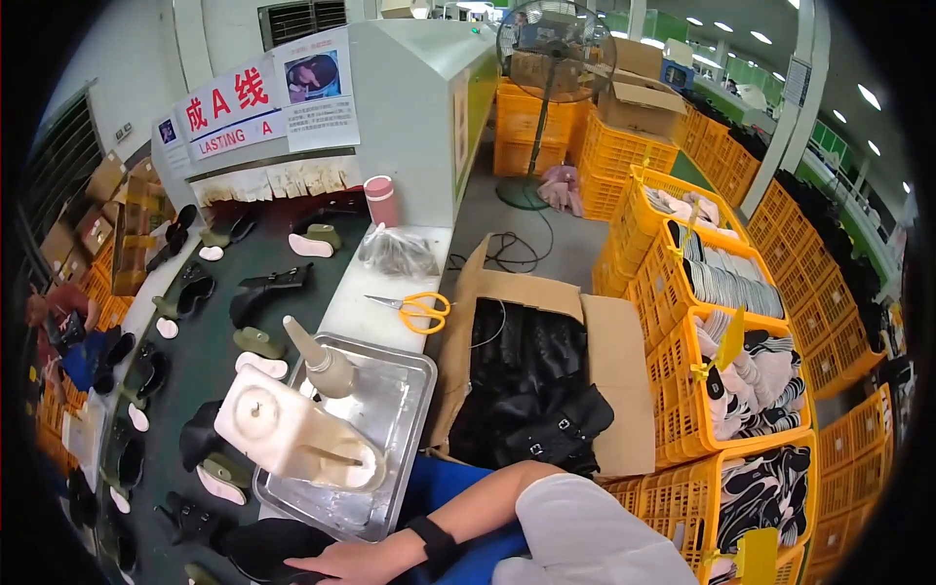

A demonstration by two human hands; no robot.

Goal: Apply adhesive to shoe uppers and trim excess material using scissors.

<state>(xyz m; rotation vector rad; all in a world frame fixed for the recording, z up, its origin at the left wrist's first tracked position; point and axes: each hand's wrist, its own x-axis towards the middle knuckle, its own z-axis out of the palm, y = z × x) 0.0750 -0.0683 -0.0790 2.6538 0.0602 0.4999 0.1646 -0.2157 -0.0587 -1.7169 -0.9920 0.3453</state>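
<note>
Right hand (361, 563): index finger extended against the black shoe (271, 548) just off the metal tray's (402, 380) near edge; other fingers hidden, can't tell if gripping. Left hand out of view, fingers unknown. In tray: cream container (292, 434), beige bottle (333, 373). Right of tray: cardboard box (624, 385) with black boots (546, 419). Farther right: yellow crates (673, 414), insoles (726, 283) inside.

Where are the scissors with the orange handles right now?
In the head view, the scissors lie just left of the middle, on the white ledge between the plastic bag and the metal tray, left of the open cardboard box.
</note>
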